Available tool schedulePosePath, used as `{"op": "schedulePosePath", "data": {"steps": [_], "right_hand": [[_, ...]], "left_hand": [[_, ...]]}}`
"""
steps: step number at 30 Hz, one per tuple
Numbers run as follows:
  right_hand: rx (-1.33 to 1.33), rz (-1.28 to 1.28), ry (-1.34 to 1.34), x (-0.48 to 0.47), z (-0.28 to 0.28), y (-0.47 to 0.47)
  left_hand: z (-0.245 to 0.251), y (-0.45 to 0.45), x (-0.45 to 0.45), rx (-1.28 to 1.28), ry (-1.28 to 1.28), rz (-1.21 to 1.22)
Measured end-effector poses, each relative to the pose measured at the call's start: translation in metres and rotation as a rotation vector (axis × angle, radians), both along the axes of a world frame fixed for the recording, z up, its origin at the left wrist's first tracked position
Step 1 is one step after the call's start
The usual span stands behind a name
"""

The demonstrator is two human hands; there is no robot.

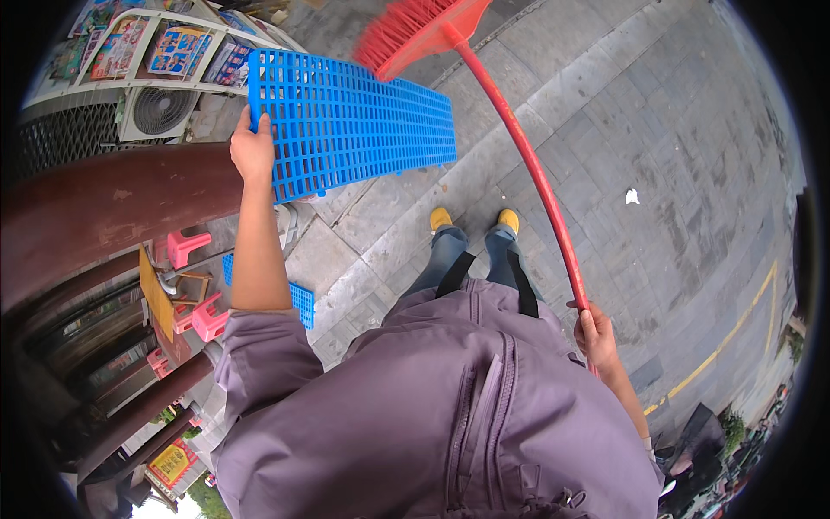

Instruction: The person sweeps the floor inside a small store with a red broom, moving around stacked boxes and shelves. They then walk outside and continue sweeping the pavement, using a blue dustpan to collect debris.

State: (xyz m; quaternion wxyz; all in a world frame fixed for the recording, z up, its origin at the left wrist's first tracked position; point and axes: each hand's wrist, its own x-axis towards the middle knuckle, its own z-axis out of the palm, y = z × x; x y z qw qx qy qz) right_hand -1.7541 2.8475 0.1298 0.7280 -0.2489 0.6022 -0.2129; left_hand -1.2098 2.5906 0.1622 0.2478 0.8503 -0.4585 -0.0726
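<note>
My left hand (254, 148) grips the near edge of a blue plastic grid panel (350, 123), which is tilted up on its side above the pavement. In my right hand (595, 334) is the red handle (532, 162) of a broom, held low beside my hip. The handle runs up and away to the red broom head (428, 32), whose red bristles (395, 32) meet or overlap the panel's upper edge; whether they touch, I cannot tell.
A dark red pillar (117, 201) stands close by my left arm. Beyond it are pink plastic stools (188, 248), a wooden table (155, 292) and another blue grid panel (302, 305). A white rack of packaged goods (178, 48) stands above an outdoor fan unit (161, 110). White litter (632, 196) lies on the paving.
</note>
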Motion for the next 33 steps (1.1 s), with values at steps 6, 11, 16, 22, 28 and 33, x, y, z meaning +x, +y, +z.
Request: {"op": "schedulePosePath", "data": {"steps": [6, 11, 16, 22, 28, 33], "right_hand": [[-0.306, 0.385, 0.385, -0.02, -0.063, -0.014], [-0.281, 0.265, 0.637, -0.028, -0.107, -0.034], [0.016, 0.154, 0.158, -0.083, -0.024, 0.028], [-0.247, 0.513, 0.298, -0.074, -0.025, -0.014], [-0.144, 0.31, 0.505, -0.072, -0.066, -0.022], [-0.219, 0.259, 0.488, -0.096, -0.03, 0.028]], "left_hand": [[-0.012, -0.015, 0.019, -0.183, 0.083, -0.086], [-0.01, -0.019, 0.018, -0.146, 0.033, -0.074], [-0.006, -0.027, 0.022, -0.222, 0.52, -0.079], [-0.007, -0.043, 0.029, -0.142, 0.577, -0.146], [-0.015, -0.043, 0.024, -0.179, 0.532, -0.052], [-0.023, -0.045, 0.036, -0.171, 0.533, 0.06]]}}
